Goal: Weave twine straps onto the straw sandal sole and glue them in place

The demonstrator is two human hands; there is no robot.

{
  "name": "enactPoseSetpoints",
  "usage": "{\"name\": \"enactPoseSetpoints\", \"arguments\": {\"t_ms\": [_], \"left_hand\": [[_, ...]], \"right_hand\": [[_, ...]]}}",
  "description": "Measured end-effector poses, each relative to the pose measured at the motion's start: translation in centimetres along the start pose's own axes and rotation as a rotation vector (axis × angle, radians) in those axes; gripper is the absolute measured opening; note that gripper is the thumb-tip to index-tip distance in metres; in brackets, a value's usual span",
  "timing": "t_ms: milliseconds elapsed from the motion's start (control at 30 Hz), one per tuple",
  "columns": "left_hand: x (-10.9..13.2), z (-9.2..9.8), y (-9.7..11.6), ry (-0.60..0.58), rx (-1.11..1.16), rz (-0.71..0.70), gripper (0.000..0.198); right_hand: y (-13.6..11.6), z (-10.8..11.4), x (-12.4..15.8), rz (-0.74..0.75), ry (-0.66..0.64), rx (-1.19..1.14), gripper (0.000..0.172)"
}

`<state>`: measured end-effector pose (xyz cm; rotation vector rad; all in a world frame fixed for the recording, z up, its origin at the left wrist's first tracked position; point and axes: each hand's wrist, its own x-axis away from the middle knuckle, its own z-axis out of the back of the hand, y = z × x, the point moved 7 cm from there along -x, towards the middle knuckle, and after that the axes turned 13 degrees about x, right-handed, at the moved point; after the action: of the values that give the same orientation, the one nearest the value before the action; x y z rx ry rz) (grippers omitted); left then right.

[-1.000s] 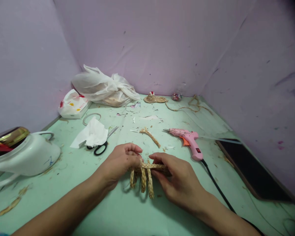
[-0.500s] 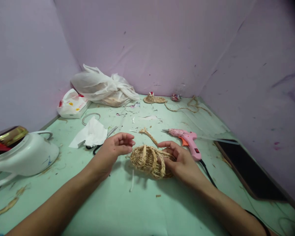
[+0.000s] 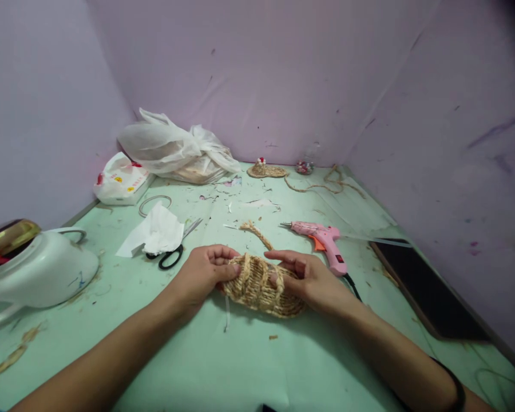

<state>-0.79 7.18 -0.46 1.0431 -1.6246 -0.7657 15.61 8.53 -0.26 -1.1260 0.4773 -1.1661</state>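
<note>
A woven straw slipper (image 3: 260,286) with braided straps across its top is held just above the green table. My left hand (image 3: 210,269) grips its left end, thumb on top. My right hand (image 3: 311,280) holds the right part, its thumb by a braided strap and its index finger stretched over the far side. Behind the slipper lies a short braided piece (image 3: 257,233). A pink glue gun (image 3: 326,237) rests beyond my right hand, its nozzle pointing left. Scissors with black handles (image 3: 171,256) lie beyond my left hand, partly under crumpled white paper (image 3: 157,232).
At the back are a white plastic bag (image 3: 180,149), a small straw slipper (image 3: 266,170), a jar of beads (image 3: 304,166) and some cord (image 3: 326,187). A white pot (image 3: 51,269) stands left; a dark tablet (image 3: 429,292) lies right.
My left hand has moved right and closed on the slipper's left end; before, it was apart from it. The slipper has shifted slightly. The scissors' handles now show more fully.
</note>
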Motion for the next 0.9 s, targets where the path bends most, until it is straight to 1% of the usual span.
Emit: {"name": "enactPoseSetpoints", "arguments": {"t_ms": [33,67,133,167,200,233,267,333,367,400,467,500,567,667,733,767,800,833,900], "left_hand": [[-0.1,0.2,-0.1,0.017,0.051,0.014,0.025],[-0.2,0.5,-0.1,0.034,0.093,0.021,0.025],[-0.3,1.1,0.0,0.070,0.151,0.023,0.024],[-0.4,1.4,0.2,0.087,0.170,0.020,0.024],[-0.4,1.6,0.3,0.101,0.187,0.017,0.023],[-0.5,1.7,0.4,0.111,0.202,0.016,0.023],[-0.5,1.8,0.5,0.116,0.215,0.017,0.023],[-0.5,1.8,0.6,0.130,0.235,0.027,0.021],[-0.5,1.8,0.5,0.136,0.243,0.035,0.020],[-0.5,1.7,0.5,0.141,0.250,0.044,0.019],[-0.5,1.6,0.4,0.139,0.263,0.058,0.016],[-0.5,1.6,0.3,0.137,0.270,0.061,0.015],[-0.4,1.7,0.3,0.136,0.283,0.063,0.014],[-0.5,2.1,0.2,0.145,0.292,0.064,0.016],[-0.7,2.3,0.3,0.136,0.298,0.056,0.019],[-0.8,2.5,0.3,0.133,0.300,0.042,0.021],[-0.9,2.6,0.4,0.130,0.298,0.021,0.023],[-1.0,2.7,0.4,0.126,0.292,-0.004,0.024],[-1.2,2.9,0.6,0.115,0.272,-0.063,0.027]], "right_hand": [[-0.3,1.1,0.1,0.027,0.047,0.062,0.039],[-0.5,2.6,0.3,0.049,0.130,0.149,0.037],[-0.9,7.0,1.2,0.036,0.454,0.397,0.031],[-0.7,8.9,1.8,-0.064,0.567,0.563,0.034],[-0.1,10.5,2.2,-0.209,0.623,0.734,0.040],[0.5,11.6,2.5,-0.342,0.623,0.873,0.046],[1.3,12.1,2.3,-0.418,0.542,0.945,0.051],[2.8,12.1,1.7,-0.481,0.366,0.967,0.054],[3.4,11.8,1.4,-0.477,0.314,0.948,0.053],[3.9,11.6,1.1,-0.465,0.292,0.921,0.049],[4.6,11.4,0.5,-0.438,0.317,0.842,0.038],[5.0,11.3,0.3,-0.431,0.339,0.751,0.032],[5.6,11.0,0.1,-0.421,0.358,0.483,0.019],[5.2,10.0,0.2,-0.360,0.309,0.113,0.009],[4.1,9.3,0.7,-0.268,0.270,-0.080,0.010],[3.6,9.1,1.2,-0.207,0.271,-0.182,0.013],[3.1,8.9,1.7,-0.147,0.269,-0.227,0.020],[2.7,8.8,2.3,-0.086,0.263,-0.226,0.026],[2.2,8.3,3.6,0.029,0.241,-0.192,0.032]]}}
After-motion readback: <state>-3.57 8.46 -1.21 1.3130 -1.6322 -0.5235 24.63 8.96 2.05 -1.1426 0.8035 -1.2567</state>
